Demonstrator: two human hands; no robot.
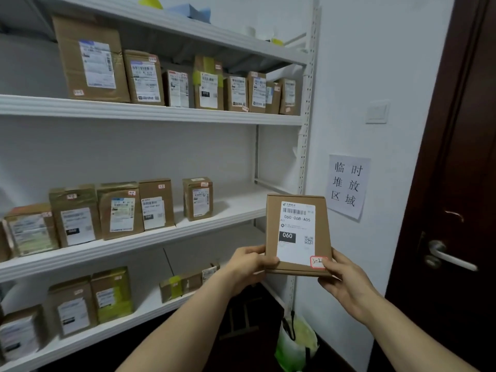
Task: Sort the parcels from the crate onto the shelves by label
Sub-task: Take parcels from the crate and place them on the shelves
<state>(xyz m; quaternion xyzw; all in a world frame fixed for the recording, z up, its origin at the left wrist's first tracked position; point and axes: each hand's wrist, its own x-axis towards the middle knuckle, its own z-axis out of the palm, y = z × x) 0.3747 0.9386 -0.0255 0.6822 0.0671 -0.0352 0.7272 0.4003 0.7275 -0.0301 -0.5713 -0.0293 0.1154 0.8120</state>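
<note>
Cardboard parcel (298,234), lower right of centre, held upright in the air before the right end of the white shelving unit (150,114). We read 060-06B A05 and a black 060 block on its shipping label (296,232), which faces the camera. The left hand (249,264) grips the lower left edge. The right hand (346,283) grips the lower right corner, thumb against a red-bordered sticker (316,262). Labelled shelved parcels (120,210) stand in rows on 3 shelves at left. At right, a paper sign (349,186) hangs beside a dark door (456,183).
</note>
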